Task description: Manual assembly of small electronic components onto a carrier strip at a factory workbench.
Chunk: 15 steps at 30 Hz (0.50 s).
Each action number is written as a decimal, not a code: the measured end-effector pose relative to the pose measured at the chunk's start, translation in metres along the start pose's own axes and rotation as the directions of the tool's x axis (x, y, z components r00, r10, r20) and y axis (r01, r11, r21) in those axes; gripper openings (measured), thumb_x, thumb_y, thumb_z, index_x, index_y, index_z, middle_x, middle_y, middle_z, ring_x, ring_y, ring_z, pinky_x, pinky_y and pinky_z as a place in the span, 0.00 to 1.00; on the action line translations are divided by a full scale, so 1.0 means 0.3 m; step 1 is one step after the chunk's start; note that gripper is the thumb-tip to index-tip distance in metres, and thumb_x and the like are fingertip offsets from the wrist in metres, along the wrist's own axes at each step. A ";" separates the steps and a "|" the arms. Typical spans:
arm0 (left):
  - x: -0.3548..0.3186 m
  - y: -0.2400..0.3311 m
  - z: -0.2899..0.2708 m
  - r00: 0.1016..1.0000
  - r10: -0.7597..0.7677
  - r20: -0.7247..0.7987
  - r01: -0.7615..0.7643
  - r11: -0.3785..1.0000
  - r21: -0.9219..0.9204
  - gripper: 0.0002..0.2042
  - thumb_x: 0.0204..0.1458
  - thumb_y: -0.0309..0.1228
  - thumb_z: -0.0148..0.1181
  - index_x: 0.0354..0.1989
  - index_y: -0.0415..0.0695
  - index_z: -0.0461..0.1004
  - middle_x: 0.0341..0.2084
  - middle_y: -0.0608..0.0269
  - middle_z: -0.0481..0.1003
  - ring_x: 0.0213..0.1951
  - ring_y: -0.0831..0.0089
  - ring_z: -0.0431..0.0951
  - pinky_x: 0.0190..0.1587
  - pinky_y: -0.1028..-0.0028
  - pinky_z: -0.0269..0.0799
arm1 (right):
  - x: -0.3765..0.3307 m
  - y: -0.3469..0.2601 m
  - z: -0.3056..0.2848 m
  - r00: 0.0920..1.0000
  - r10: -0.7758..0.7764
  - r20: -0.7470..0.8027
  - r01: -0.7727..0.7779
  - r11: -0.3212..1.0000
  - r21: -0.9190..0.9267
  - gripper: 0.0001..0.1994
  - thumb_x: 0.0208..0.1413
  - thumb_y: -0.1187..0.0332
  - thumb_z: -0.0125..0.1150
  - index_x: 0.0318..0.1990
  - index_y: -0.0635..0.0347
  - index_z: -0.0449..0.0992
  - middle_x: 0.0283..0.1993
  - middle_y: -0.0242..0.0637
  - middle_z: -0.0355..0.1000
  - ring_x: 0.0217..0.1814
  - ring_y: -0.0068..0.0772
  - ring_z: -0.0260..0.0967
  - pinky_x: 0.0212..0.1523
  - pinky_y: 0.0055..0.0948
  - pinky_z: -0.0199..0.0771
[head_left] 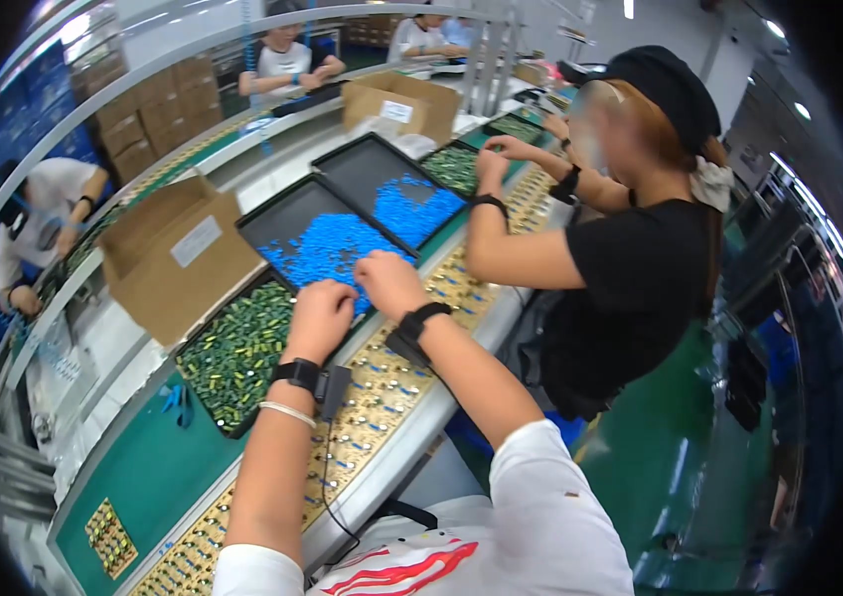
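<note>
Item, blue parts (330, 244): small, very many, heaped loose in the near side of a black tray (292, 209), just under and beyond the two hands; more of the same in a second black tray (360, 171) alongside.
Handling, as I judge it: each piece very light, hard and smooth, apt to skid over its neighbours; any thin leads would bend easily. Best hold: one at a time, by opposite sides of the body, between thumb and forefinger, with little squeeze.
Item, left hand (324, 313): at the tray's near corner, beside the green parts (232, 358); fingers curled inward with little gap; whether a piece is pinched there, I can't make out.
Item, right hand (388, 283): over the tray's near edge, fingers bent and drawn together, tips down by the blue parts; contents, if any, lost to my view.
Item, gold-coloured boards (370, 392): in rows along the bench's near side, many bearing blue pieces; to my eye thin and stiff, best taken by the edges.
Hidden or doubtful: both thumbs and most fingertips, masked by the backs of the hands; boards beneath the forearms; leads on single pieces, too small for me to resolve; the left margin, bent and darkened by the lens
</note>
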State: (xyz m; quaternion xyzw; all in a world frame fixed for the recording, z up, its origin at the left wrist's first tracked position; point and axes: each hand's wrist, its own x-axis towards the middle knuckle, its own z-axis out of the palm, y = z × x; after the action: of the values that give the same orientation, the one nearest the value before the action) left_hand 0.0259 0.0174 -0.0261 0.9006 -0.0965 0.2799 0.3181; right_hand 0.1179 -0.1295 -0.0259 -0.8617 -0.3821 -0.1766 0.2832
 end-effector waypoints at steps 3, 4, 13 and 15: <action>0.010 0.020 0.000 1.000 -0.007 0.026 0.006 1.000 0.011 0.05 0.48 0.26 0.58 0.29 0.42 0.81 0.27 0.52 0.78 0.35 0.52 0.78 0.41 0.57 0.73 | -0.001 0.029 -0.023 0.993 0.061 -0.105 -0.046 0.989 0.139 0.05 0.55 0.70 0.58 0.34 0.60 0.77 0.33 0.47 0.74 0.39 0.52 0.73 0.40 0.45 0.73; 0.004 0.008 -0.003 1.000 -0.004 0.022 0.003 0.999 0.035 0.06 0.49 0.26 0.58 0.29 0.42 0.81 0.27 0.53 0.78 0.35 0.52 0.78 0.41 0.57 0.73 | 0.006 0.029 -0.019 0.987 0.056 -0.152 -0.015 0.966 0.259 0.05 0.55 0.71 0.57 0.34 0.61 0.77 0.32 0.47 0.74 0.36 0.51 0.73 0.36 0.43 0.72; 0.017 0.040 -0.020 0.991 -0.080 0.109 0.070 0.993 0.098 0.06 0.52 0.27 0.57 0.32 0.44 0.81 0.29 0.60 0.78 0.38 0.57 0.76 0.47 0.60 0.68 | -0.111 0.142 -0.045 0.955 0.286 -0.079 -0.192 0.797 0.573 0.06 0.57 0.74 0.59 0.40 0.61 0.80 0.30 0.35 0.75 0.30 0.27 0.72 0.33 0.27 0.72; 0.003 0.033 -0.030 0.990 -0.094 0.107 0.081 0.990 0.119 0.06 0.52 0.27 0.57 0.32 0.44 0.81 0.30 0.60 0.78 0.38 0.57 0.76 0.47 0.60 0.68 | -0.129 0.137 -0.049 0.889 0.457 0.031 -0.333 0.598 0.729 0.05 0.59 0.74 0.59 0.39 0.63 0.79 0.31 0.26 0.74 0.31 0.14 0.67 0.32 0.18 0.67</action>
State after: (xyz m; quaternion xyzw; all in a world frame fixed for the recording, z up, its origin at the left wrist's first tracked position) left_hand 0.0193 0.0154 -0.0147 0.9350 -0.0585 0.2198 0.2722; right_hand 0.1226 -0.1827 -0.0491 -0.7274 -0.1952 -0.0139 0.6577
